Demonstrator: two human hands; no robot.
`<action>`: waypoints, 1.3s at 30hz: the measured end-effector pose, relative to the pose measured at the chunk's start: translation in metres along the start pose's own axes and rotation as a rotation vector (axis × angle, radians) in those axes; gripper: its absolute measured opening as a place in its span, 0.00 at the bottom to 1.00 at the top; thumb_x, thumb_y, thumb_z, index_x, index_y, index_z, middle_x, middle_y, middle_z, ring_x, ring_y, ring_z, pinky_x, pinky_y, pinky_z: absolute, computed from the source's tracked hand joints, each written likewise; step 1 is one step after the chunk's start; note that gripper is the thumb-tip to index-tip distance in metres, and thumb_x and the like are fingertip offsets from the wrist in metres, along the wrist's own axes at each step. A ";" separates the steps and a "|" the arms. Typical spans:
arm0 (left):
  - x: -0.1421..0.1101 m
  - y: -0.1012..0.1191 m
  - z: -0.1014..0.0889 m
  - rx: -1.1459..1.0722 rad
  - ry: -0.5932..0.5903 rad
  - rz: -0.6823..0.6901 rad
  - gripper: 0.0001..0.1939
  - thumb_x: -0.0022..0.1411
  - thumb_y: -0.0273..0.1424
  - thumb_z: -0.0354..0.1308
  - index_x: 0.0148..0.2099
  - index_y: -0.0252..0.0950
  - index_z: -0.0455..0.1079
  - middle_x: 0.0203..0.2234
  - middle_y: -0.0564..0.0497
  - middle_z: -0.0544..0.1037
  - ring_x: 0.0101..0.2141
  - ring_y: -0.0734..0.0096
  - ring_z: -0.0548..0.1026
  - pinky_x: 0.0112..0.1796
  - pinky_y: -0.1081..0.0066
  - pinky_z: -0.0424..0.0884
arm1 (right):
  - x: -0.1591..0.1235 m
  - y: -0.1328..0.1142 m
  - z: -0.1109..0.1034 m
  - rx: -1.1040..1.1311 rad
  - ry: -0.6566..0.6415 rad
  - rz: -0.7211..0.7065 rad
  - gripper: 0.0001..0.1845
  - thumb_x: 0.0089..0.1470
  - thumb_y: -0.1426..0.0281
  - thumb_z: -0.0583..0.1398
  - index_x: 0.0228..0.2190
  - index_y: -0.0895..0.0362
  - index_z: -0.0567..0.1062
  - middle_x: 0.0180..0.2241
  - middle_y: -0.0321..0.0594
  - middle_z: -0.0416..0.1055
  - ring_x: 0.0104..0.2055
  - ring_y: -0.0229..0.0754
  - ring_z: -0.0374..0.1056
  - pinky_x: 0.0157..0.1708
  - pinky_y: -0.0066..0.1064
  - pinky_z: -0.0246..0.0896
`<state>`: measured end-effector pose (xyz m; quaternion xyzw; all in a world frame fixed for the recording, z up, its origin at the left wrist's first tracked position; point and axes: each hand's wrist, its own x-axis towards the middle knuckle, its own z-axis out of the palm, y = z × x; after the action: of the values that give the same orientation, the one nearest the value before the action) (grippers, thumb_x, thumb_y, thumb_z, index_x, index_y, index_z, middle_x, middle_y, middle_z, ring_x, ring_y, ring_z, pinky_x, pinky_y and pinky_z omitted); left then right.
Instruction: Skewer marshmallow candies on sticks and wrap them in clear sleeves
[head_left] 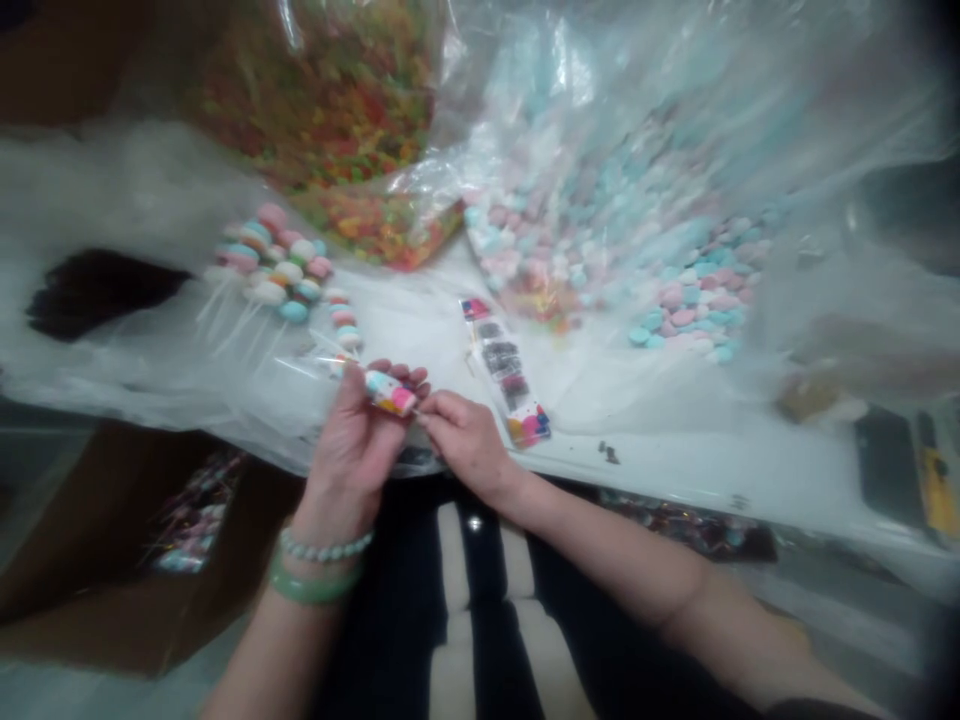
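The bench [675, 448] is spread with white and clear plastic, and nearly everything else lies on it. A big clear bag of pastel sweets [592, 170] takes up its far side right of centre, pink, pale blue and white, with part of its contents showing at the near right. To the left of that is another clear bag of gummy sweets [330, 110], orange, yellow, red and green. Below the bench's left edge stands a cardboard box [97, 625] with wrapped sweets on sticks inside. At the far left of the bench is a black object [105, 290], too blurred to name. Beside it on the right lies a bunch of striped sweets on white sticks [277, 260].

At the near edge the person's two hands meet. The left hand [364, 435] (a green bangle and a beaded bracelet circle that wrist) is turned palm up, its fingers curled round a small packet [391, 393]. The right hand [463, 440] pinches that packet's near end; whether it grips wrapper or stick is too blurred to tell. Just right of the hands a long flat packet [506, 370] lies slantwise on the bench. A single striped stick of sweets [344, 322] rests just beyond the left hand. Smallest are some dark crumbs [609, 453], right of the long packet.
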<state>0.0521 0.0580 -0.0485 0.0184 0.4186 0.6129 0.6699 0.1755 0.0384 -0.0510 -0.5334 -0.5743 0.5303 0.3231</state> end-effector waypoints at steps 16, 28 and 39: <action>0.016 0.019 -0.012 -0.133 0.057 -0.035 0.15 0.66 0.38 0.53 0.33 0.33 0.72 0.24 0.51 0.76 0.29 0.68 0.77 0.39 0.62 0.76 | -0.004 0.001 -0.006 -0.551 -0.047 -0.186 0.09 0.60 0.70 0.54 0.31 0.53 0.73 0.29 0.35 0.76 0.31 0.40 0.69 0.32 0.29 0.53; 0.012 0.022 -0.006 -0.205 0.041 0.011 0.16 0.68 0.36 0.51 0.29 0.37 0.70 0.22 0.54 0.75 0.27 0.74 0.73 0.36 0.69 0.72 | -0.011 -0.001 -0.001 -0.454 -0.060 -0.245 0.08 0.61 0.69 0.54 0.32 0.54 0.72 0.30 0.37 0.76 0.31 0.40 0.69 0.33 0.28 0.53; 0.012 0.030 -0.001 -0.189 0.053 0.085 0.21 0.71 0.39 0.43 0.28 0.38 0.67 0.20 0.55 0.72 0.24 0.76 0.71 0.37 0.70 0.71 | -0.013 -0.001 0.002 -0.572 -0.066 -0.289 0.09 0.63 0.69 0.52 0.33 0.54 0.71 0.30 0.37 0.76 0.31 0.38 0.69 0.31 0.28 0.51</action>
<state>0.0267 0.0749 -0.0394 -0.0433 0.3754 0.6776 0.6309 0.1759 0.0259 -0.0483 -0.4980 -0.7800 0.3130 0.2134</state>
